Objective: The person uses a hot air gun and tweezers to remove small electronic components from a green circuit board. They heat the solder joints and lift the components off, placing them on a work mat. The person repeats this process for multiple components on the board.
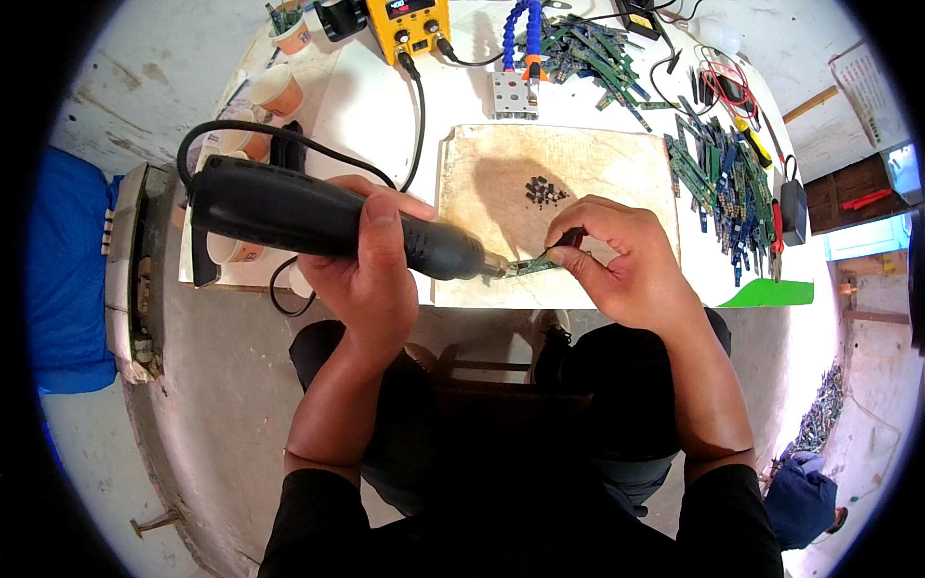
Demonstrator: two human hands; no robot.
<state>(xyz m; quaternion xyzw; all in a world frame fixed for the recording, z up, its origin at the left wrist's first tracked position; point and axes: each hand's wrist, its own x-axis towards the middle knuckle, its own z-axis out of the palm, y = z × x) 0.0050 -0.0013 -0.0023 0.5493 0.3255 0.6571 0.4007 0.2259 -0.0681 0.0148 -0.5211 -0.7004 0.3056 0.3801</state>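
Note:
My left hand (361, 275) is wrapped round a black hot air gun (279, 207), its metal nozzle tip pointing right. Just past the nozzle, a narrow green circuit board strip (530, 265) is at the front part of a tan work board (467, 183). My right hand (631, 260) pinches dark tweezers (572, 237) at the strip's right end; the fingers partly hide them, and I cannot tell whether their tips touch the strip. Beyond, a small pile of black chips (546, 192) lies on the work board.
A yellow hot air station (412, 27) stands at the back, its black cable (421, 125) looping to the gun. Paper cups (277, 91) line the left side. Circuit board strips (723, 188) are heaped right and behind, near a grey metal block (515, 96).

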